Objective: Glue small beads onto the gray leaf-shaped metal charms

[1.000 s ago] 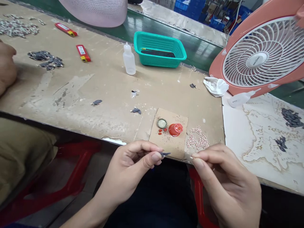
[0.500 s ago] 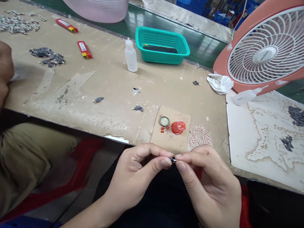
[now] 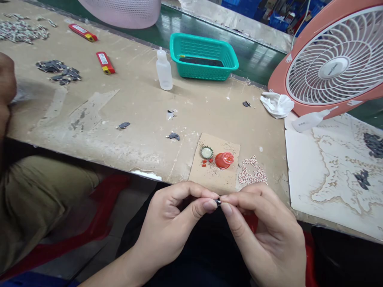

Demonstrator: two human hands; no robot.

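Observation:
My left hand [image 3: 175, 225] and my right hand [image 3: 263, 231] meet just below the table edge. Between the left thumb and forefinger is a small dark metal piece [image 3: 218, 202]. My right fingertips pinch a tiny pale bead [image 3: 220, 202] against it. On a cardboard pad [image 3: 206, 175] in front of my hands stand a green-rimmed bottle cap [image 3: 206, 152] and a red plastic cap [image 3: 224, 160], with red bits beside them. A heap of pinkish-white beads [image 3: 253, 171] lies to the pad's right.
A co-worker's hand [image 3: 6, 83] is at the left edge. Several dark pieces and pale strings lie on the table [image 3: 89, 107], with red-yellow lighters [image 3: 105, 63], a dropper bottle [image 3: 164, 69], a teal basket [image 3: 204, 59], a white cloth [image 3: 277, 105], a pink fan [image 3: 335, 63] and a paper sheet [image 3: 335, 175].
My hands have come together from being apart, bringing the pale bead in my right fingers against the dark piece in my left. Between the last two frames, they have barely moved.

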